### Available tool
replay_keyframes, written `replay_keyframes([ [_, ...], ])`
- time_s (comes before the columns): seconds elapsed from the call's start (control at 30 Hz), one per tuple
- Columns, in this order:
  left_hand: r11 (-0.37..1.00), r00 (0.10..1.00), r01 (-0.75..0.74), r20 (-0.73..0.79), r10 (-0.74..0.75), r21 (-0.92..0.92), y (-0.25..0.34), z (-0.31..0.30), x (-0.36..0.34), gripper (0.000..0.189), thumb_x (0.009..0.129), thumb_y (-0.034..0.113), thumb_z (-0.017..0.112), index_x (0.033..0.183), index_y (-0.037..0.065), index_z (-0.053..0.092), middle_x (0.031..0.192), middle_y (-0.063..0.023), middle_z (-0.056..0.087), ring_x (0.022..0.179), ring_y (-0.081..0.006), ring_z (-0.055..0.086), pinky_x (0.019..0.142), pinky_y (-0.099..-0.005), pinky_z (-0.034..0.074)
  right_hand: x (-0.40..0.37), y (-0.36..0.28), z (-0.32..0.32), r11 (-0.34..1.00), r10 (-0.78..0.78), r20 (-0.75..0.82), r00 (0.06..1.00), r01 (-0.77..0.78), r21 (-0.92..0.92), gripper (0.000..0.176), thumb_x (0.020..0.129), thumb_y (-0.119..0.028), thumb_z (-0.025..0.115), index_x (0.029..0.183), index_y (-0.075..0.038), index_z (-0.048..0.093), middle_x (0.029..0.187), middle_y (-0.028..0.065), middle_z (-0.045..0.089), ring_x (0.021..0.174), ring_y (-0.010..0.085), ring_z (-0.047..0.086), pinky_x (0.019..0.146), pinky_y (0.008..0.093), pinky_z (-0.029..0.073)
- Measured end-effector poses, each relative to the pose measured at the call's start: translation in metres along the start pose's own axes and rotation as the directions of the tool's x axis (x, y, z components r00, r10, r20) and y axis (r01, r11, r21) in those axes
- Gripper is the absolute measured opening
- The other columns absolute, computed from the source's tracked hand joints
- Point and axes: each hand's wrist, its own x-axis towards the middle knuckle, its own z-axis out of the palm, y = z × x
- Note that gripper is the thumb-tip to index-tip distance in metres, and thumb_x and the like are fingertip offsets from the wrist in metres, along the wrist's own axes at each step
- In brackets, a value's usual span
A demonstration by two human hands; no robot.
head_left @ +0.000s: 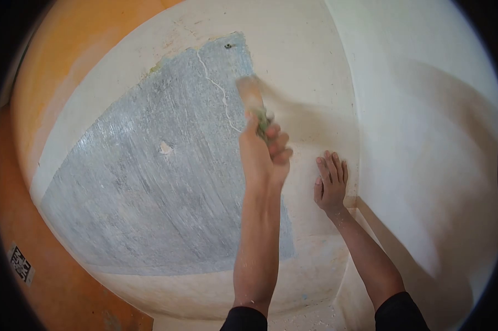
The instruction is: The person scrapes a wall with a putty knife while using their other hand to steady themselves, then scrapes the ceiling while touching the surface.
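Note:
My left hand (265, 146) is closed around the green handle of a scraper (250, 92), its palm side turned toward me. The blade points up and overlaps the right edge of a grey, scraped-looking patch (149, 182) on the pale wall (310, 83). Motion blurs both hand and tool. A thin white crack (222, 94) winds down the patch just left of the blade. Lower and to the right, my right hand (332, 182) lies flat against the pale wall near the corner, fingers stretched upward and slightly apart.
A white side wall (425, 154) meets the pale wall at a corner on the right. Orange wall surface (89, 44) borders it at upper left. One small chipped spot (165, 148) marks the grey patch. A black-and-white sticker (20, 265) is at lower left.

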Motion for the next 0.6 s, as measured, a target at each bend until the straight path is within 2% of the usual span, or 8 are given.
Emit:
replay_keyframes([
  [0.07,0.997,0.996,-0.082,0.03,0.082,0.015,0.01,0.016,0.017,0.029,0.107,0.033,0.035,0.094,0.011,0.049,0.068,0.0057,0.038,0.049,-0.0029,0.028,0.038,-0.0195,0.017,0.0,0.001,0.0,1.0,0.0,0.0,1.0,0.0,-0.004,0.048,0.096,-0.018,0.042,0.143,-0.013,0.051,0.15,0.0122,0.045,0.142,0.0313,0.038,0.118,0.0536,0.023],
  [0.23,0.997,0.997,-0.073,0.014,0.074,-0.026,0.006,0.014,0.0,0.03,0.107,0.032,0.035,0.093,0.01,0.049,0.068,0.0054,0.038,0.049,-0.0031,0.027,0.038,-0.0195,0.017,-0.001,0.0,-0.002,1.0,0.007,0.014,1.0,-0.007,-0.005,0.047,0.097,-0.019,0.042,0.143,-0.013,0.051,0.15,0.0122,0.046,0.142,0.0314,0.038,0.118,0.0534,0.023],
  [0.33,1.0,1.0,-0.009,0.0,0.009,-0.014,0.003,0.004,-0.003,0.03,0.107,0.032,0.035,0.093,0.01,0.049,0.068,0.0054,0.039,0.049,-0.003,0.027,0.038,-0.0194,0.017,0.002,0.0,-0.002,1.0,0.016,-0.007,1.0,-0.016,0.017,0.049,0.095,-0.017,0.043,0.142,-0.013,0.052,0.15,0.012,0.046,0.142,0.0311,0.038,0.118,0.0533,0.023],
  [0.47,0.995,0.996,-0.081,0.03,0.08,0.059,0.024,0.025,0.022,0.029,0.108,0.031,0.034,0.093,0.01,0.048,0.07,0.0053,0.039,0.049,-0.0023,0.028,0.038,-0.0196,0.017,-0.001,0.0,-0.004,1.0,0.01,0.02,1.0,-0.01,0.003,0.05,0.093,-0.016,0.046,0.142,-0.013,0.052,0.15,0.0119,0.046,0.142,0.0311,0.038,0.118,0.0533,0.023],
  [0.6,0.997,0.995,-0.081,0.05,0.081,-0.007,0.024,0.028,0.014,0.03,0.107,0.03,0.034,0.092,0.01,0.048,0.07,0.0047,0.039,0.049,-0.0025,0.028,0.038,-0.0186,0.017,0.0,0.001,-0.002,1.0,0.006,0.019,1.0,-0.006,-0.006,0.05,0.093,-0.017,0.046,0.142,-0.014,0.052,0.15,0.0119,0.046,0.142,0.0313,0.039,0.118,0.0538,0.023],
])
